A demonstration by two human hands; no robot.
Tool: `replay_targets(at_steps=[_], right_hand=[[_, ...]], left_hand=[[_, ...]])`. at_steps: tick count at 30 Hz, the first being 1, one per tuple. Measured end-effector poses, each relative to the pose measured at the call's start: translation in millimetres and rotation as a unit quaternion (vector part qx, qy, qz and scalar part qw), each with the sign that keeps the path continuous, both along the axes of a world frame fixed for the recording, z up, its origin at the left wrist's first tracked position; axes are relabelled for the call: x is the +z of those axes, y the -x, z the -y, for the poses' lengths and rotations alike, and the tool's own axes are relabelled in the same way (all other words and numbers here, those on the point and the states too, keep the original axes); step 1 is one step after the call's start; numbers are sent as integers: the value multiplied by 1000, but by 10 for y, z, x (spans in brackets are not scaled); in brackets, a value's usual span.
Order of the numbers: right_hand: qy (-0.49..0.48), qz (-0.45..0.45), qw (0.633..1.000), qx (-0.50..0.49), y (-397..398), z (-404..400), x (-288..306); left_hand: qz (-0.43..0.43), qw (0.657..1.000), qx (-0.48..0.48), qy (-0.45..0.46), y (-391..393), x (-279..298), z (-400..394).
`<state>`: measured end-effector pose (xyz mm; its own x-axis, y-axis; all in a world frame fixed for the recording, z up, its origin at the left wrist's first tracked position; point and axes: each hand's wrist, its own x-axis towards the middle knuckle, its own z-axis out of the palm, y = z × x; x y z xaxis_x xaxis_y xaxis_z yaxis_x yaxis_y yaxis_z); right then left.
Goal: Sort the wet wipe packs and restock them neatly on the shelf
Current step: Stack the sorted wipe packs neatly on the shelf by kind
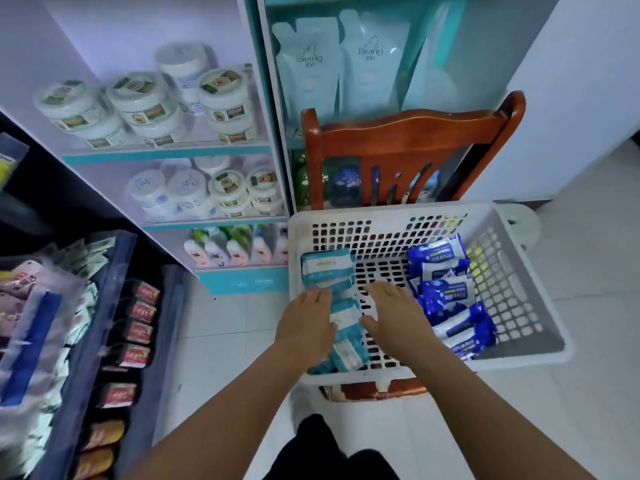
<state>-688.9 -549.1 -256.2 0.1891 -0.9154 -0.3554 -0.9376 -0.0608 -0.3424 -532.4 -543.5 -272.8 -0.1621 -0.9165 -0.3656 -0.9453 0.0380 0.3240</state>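
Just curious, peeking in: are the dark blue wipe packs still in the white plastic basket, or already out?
Still in. The dark blue wipe packs lie in a row along the right side of the white plastic basket.

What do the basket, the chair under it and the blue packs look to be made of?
Basket: white moulded plastic, matte, perforated walls. Chair: reddish wood, glossy varnish with highlights. Blue packs: thin plastic film, probably, shiny and creased.
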Motion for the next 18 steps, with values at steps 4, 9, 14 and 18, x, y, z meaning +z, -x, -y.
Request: replay_targets(at_steps=[4, 9, 14, 18], right_hand=[[-17, 7, 1000, 19, 67, 254, -295], [-54, 13, 996, 62, 222, 533, -719], [-103, 19, 984, 144, 337, 744, -1202], [-116, 33, 973, 194, 371, 882, -1583]], left_hand=[[-13, 999, 23, -38, 103, -301, 180], [-10, 990, 92, -107, 290, -708, 263], [-45, 967, 205, -144, 499, -1090, 240], [-51, 951, 264, -152, 636, -1391, 211]])
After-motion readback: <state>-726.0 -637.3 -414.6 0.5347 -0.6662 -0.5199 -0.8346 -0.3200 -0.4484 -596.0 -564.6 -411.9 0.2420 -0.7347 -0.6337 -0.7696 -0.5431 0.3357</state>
